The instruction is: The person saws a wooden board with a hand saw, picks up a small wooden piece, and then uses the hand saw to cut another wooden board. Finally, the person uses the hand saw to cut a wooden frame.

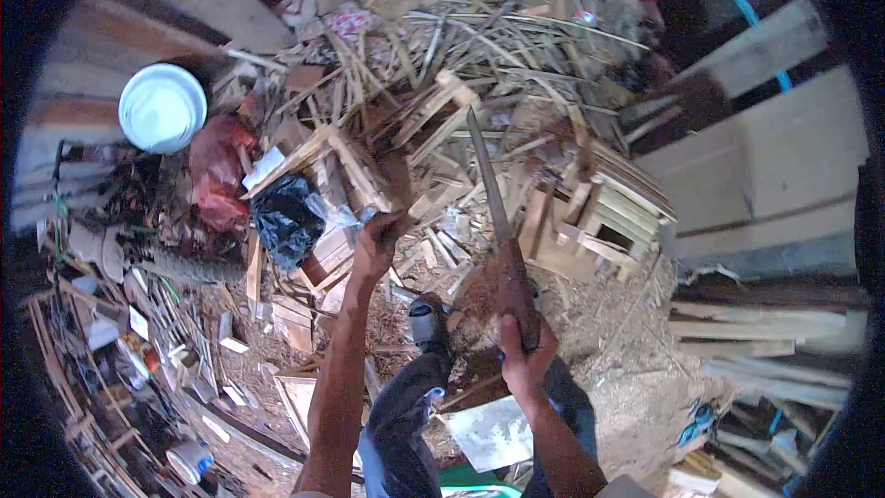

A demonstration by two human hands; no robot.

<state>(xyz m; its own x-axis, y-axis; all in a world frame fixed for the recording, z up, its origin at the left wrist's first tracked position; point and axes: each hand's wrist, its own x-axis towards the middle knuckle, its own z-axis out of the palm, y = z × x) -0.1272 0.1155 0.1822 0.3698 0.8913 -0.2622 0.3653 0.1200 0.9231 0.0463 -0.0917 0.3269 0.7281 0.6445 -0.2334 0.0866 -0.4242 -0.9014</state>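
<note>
My right hand [525, 350] grips the wooden handle of a hand saw [498, 221], whose long blade points up and away over a heap of wood scraps. My left hand [376, 242] is closed around the top of an upright piece of wood [398, 186] that stands among the offcuts. My foot in a grey shoe [426, 323] rests on the pile between the two hands, with my leg in dark trousers below it.
A large heap of sticks and wood offcuts [461, 65] fills the middle. A small slatted wooden crate [608, 212] sits to the right of the saw. A white bucket [162, 107], red bag [219, 171] and black bag [284, 217] lie on the left. Planks [765, 175] lean at right.
</note>
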